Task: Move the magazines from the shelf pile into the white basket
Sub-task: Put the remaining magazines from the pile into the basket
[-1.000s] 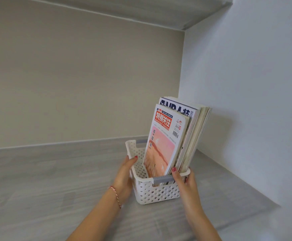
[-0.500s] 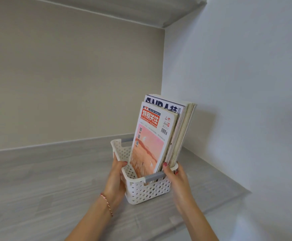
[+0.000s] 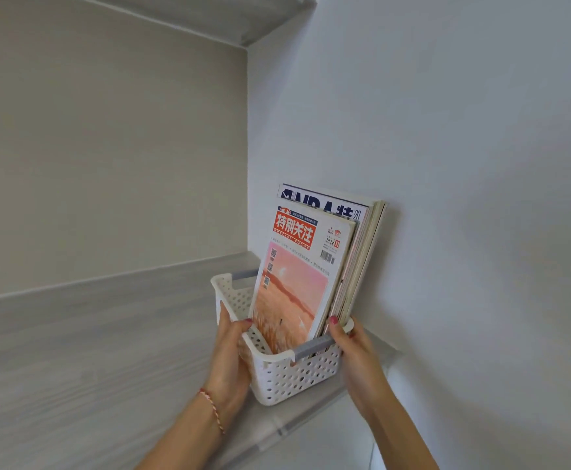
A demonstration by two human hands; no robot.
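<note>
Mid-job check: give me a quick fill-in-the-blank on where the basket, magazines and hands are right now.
1. The magazines stand upright inside the white ____.
2. The front magazine's cover picture is mostly ____.
3. The left hand wears a braided ____ at the wrist.
4. The right hand grips the basket beside its grey ____.

Missing words: basket; pink; bracelet; handle

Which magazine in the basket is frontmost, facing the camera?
The magazine with the red title block and pink-orange landscape cover. It is shorter than the NBA magazine behind it, whose blue title shows above its top edge.
</note>
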